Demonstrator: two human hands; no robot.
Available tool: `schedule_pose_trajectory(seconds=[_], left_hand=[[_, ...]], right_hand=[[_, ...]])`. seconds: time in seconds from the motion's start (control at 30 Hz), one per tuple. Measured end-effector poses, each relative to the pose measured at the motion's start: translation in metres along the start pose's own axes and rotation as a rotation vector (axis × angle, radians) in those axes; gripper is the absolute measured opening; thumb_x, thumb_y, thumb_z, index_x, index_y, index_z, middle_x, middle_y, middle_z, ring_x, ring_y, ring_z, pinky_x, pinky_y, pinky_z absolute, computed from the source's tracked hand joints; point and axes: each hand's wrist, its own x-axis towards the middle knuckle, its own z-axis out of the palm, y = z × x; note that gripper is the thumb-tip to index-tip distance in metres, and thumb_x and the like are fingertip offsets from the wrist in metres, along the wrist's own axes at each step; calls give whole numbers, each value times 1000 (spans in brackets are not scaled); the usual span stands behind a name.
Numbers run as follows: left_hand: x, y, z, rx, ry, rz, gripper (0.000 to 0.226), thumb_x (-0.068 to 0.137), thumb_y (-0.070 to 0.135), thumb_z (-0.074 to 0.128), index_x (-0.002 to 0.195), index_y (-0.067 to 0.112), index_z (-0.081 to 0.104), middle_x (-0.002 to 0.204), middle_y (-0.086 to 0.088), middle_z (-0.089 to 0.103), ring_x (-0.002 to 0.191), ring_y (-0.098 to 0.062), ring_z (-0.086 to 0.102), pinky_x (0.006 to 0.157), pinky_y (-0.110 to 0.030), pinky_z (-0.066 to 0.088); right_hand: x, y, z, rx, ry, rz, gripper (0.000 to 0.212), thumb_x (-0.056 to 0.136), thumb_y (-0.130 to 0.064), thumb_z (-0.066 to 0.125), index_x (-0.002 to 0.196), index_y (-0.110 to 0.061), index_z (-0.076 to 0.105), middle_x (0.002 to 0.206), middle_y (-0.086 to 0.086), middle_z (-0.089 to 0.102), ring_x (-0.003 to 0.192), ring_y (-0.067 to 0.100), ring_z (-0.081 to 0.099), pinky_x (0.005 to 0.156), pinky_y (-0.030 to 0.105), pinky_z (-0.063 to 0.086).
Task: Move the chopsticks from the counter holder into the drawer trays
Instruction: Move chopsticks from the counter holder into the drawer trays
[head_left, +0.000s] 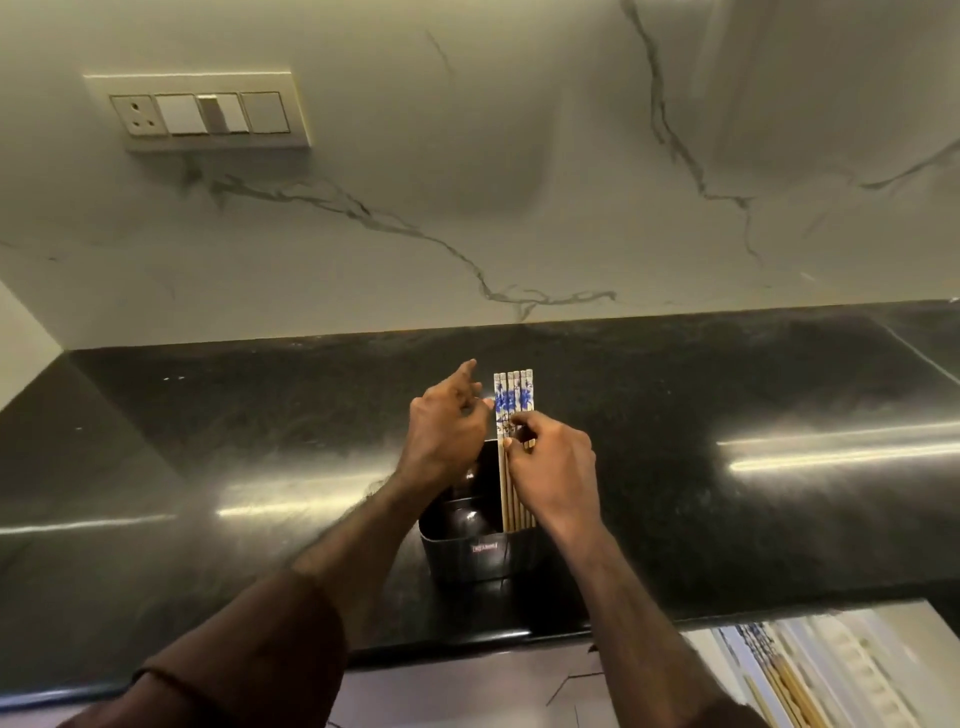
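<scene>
A black holder (480, 556) stands on the dark counter near its front edge. Several wooden chopsticks (513, 400) with blue-and-white tops stand upright in its right side. My right hand (553, 467) pinches the bundle just below the patterned tops. My left hand (447, 421) hovers beside the chopsticks on their left, fingers loosely spread, holding nothing. At the bottom right an open drawer (852, 670) shows pale trays with chopsticks (779, 675) lying in them.
The black counter (208, 467) runs wide to both sides, meeting a marble-patterned wall (467, 208) behind. A switch and socket plate (200, 111) sits on the wall at the upper left. The drawer juts out below the counter's front edge.
</scene>
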Motion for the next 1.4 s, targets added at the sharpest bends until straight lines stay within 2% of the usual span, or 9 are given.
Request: schedule_pose_trajectory(seconds=[0.17,0.3,0.53,0.67,0.8,0.9,1.07,1.23,1.4], left_hand=[[16,-11,16,-158,-38,-188,55,90,21,66,141,12,46,128,-4,64,110,-4,61,83,-9,43],[25,-19,26,-247,-26,-240,45,88,18,68,131,10,58,116,-2,71,92,3,65,70,-3,48],[38,-26,29,-455,-88,-345,21,83,12,74,104,11,73,93,-2,76,88,-13,73,86,-36,58],[36,-28,27,-460,-129,-337,12,80,11,76,92,14,74,83,-1,77,82,-15,74,81,-34,59],[34,-26,25,-468,-97,-344,13,78,5,77,91,8,74,82,-5,77,80,-18,75,77,-32,59],[32,-24,21,-493,-87,-360,14,79,4,76,92,7,73,78,-5,77,76,-19,75,73,-32,60],[26,-18,4,-548,-85,-328,16,78,7,77,93,10,73,80,-4,77,78,-18,75,68,-28,59],[25,1,-29,-593,-83,-241,17,77,9,76,94,11,73,87,-7,76,85,-19,74,73,-28,59],[20,38,-64,-603,-88,-145,18,74,8,78,91,13,73,88,-9,76,85,-21,74,75,-30,59]], right_hand=[[5,7,7,-1,14,21,34,89,-22,63,123,-22,63,108,-3,71,94,8,66,86,33,56],[7,9,12,-16,14,39,36,90,-25,63,125,-21,62,104,-4,71,87,6,65,80,27,55],[13,8,15,-22,-21,46,36,90,-24,63,126,-20,61,97,-4,71,80,4,63,74,24,55],[14,7,16,-19,-41,43,35,91,-25,62,126,-20,61,99,-4,72,78,2,60,66,12,46],[14,5,16,-1,-68,41,35,91,-23,62,126,-21,61,106,-2,71,89,6,65,80,22,54],[13,4,15,15,-74,38,35,90,-21,64,125,-21,62,102,-4,71,87,6,65,80,22,54],[9,-1,14,41,-114,33,29,88,-30,67,115,-21,65,90,-8,69,74,1,60,63,10,44],[7,-7,9,141,-231,31,25,85,-31,70,109,-22,68,96,-6,72,85,3,65,80,24,55],[5,-18,-5,243,-273,0,19,86,-30,70,102,-21,73,88,-6,74,82,4,68,80,31,57]])
